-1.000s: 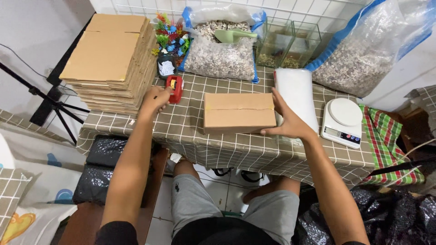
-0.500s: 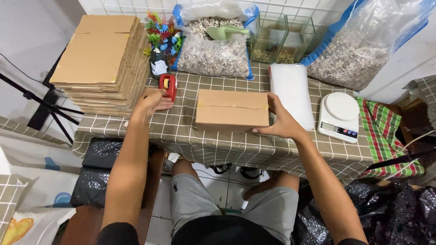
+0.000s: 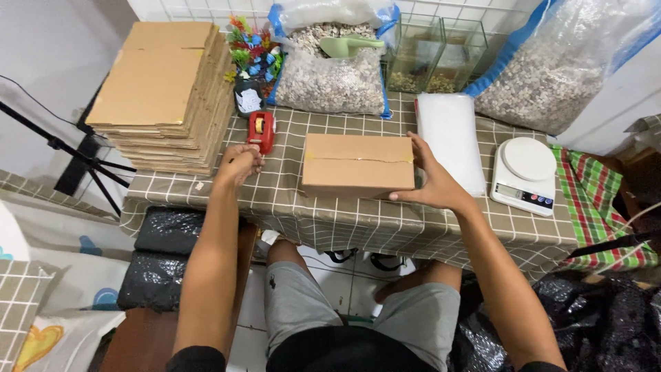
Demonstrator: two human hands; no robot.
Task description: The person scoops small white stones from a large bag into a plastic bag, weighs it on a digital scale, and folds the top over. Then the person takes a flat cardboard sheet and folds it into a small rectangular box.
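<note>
A closed brown cardboard box (image 3: 358, 164), sealed with tape along its top seam, lies on the checked tablecloth (image 3: 330, 213). My right hand (image 3: 430, 179) presses flat against the box's right end, fingers spread. My left hand (image 3: 239, 164) rests on the cloth just in front of a red tape dispenser (image 3: 261, 131), fingers curled and holding nothing that I can see. The dispenser stands free on the table, left of the box.
A tall stack of flat cardboard sheets (image 3: 162, 89) fills the left end of the table. Bags of gravel (image 3: 330, 72) with a green scoop, two small glass tanks (image 3: 441, 58), a white foam pack (image 3: 451, 141) and a white kitchen scale (image 3: 527, 172) stand behind and right.
My left hand has let go of the red tape dispenser and drawn back toward me. My right hand stays against the box's right end.
</note>
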